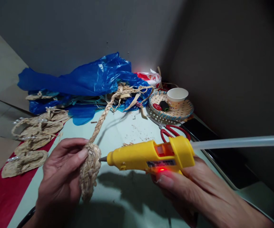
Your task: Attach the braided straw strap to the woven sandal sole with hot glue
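In my left hand [62, 171] is a coiled piece of braided straw [90, 172], held on edge between thumb and fingers. From its top a loose straw braid [102, 118] runs up and back toward a heap of straw. My right hand [186, 186] is wrapped round a yellow hot glue gun [137, 156], its handle mostly hidden below. The gun's metal tip touches or nearly touches the right edge of the coil. A red light glows on its side, and a clear glue stick [241, 142] sticks out of the back.
Behind lies a blue plastic bag [84, 77] with straw. Small woven sandals [32, 158] with pearl beads line the left, on a red strip [2, 202]. At right are a woven basket [186, 109], white cup [177, 95], red-handled scissors [175, 128] and a dark flat device [208, 142].
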### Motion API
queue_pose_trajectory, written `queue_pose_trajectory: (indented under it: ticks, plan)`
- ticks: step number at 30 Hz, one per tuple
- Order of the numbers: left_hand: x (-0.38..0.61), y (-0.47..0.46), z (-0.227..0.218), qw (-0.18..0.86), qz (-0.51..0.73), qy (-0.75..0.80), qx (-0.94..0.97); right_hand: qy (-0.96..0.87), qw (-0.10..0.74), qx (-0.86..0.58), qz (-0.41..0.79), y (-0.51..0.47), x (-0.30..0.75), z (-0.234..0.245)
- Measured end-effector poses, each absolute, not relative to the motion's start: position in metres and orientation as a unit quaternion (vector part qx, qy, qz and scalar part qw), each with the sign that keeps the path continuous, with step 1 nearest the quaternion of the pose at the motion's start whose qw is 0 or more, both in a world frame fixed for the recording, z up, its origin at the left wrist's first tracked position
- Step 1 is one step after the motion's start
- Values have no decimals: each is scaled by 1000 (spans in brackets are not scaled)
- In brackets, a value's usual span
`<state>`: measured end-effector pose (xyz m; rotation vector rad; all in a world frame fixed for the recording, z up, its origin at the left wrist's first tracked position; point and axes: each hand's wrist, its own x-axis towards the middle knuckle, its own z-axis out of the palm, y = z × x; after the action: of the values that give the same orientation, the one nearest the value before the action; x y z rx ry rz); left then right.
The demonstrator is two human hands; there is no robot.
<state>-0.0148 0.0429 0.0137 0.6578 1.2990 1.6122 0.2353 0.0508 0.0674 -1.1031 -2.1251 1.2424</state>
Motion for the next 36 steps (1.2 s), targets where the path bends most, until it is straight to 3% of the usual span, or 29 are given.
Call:
queue_pose_trajectory:
  ticks: [14,21,29,36]
  plan:
    - [-15,46,13,456,669,531,251,-744,209,-423,472,50,231,71]
    - [-11,50,18,437,696,522,227,-541,183,-392,721,69,226,39]
    - [-15,46,15,457,689,526,200,-607,133,-417,664,81,235,11]
    - [-6,33,18,462,679,530,213,-709,164,-532,433,69,246,19]
